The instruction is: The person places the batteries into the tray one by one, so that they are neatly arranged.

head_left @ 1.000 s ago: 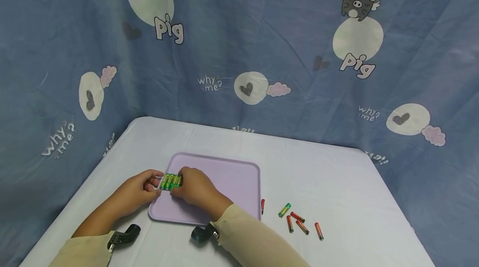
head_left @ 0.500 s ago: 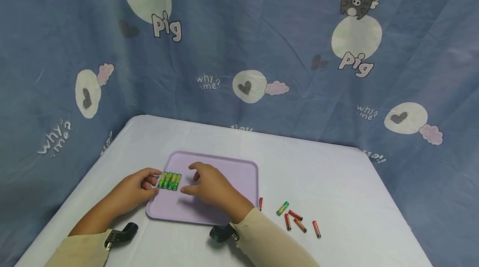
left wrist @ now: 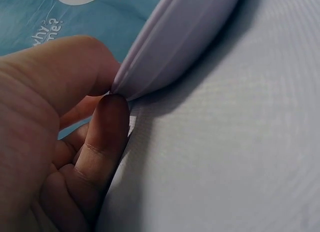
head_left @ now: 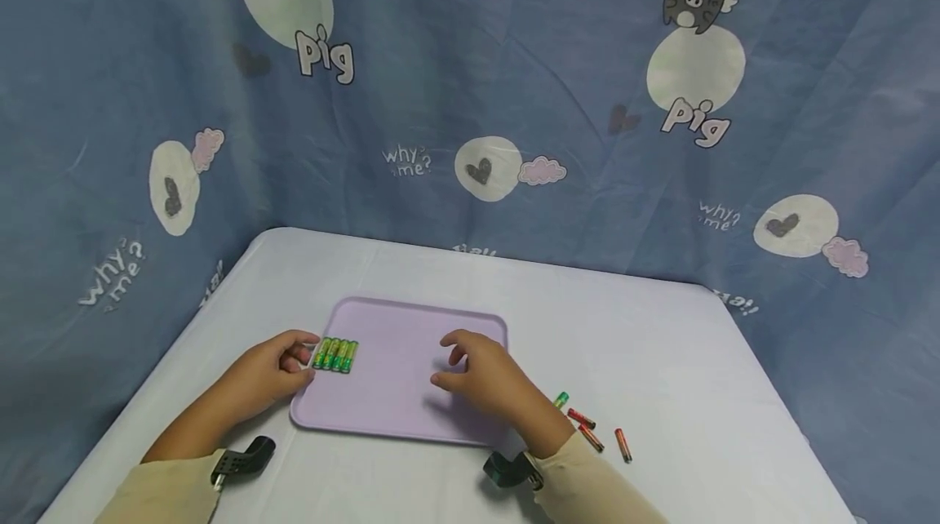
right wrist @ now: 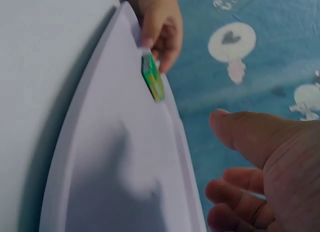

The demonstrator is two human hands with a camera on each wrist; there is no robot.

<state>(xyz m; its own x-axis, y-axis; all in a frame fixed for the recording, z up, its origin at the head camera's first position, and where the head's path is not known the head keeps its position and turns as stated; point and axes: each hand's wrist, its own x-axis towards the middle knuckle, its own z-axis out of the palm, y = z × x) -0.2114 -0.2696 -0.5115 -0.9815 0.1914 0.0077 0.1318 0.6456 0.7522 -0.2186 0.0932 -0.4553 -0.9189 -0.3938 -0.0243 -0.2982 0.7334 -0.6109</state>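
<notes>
Several green-and-yellow batteries (head_left: 335, 355) lie side by side in a row at the left end of a light purple tray (head_left: 396, 418). My left hand (head_left: 275, 369) holds the tray's left rim beside that row; the left wrist view has thumb and finger at the rim (left wrist: 145, 54). Over the right part of the tray is my right hand (head_left: 481, 373), thumb and fingers apart with nothing between them. In the right wrist view the battery row (right wrist: 152, 78) shows end-on, close to the left hand (right wrist: 162, 29).
Right of the tray on the white table (head_left: 661, 369) lie loose batteries: a green one (head_left: 561, 400) and several red ones, one of them farthest right (head_left: 622, 445). My right forearm partly hides this group. A blue printed curtain (head_left: 411, 99) hangs behind the table.
My right hand has let go of the green battery row and moved right across the tray, its forearm now covering some loose batteries. My left hand stays at the rim.
</notes>
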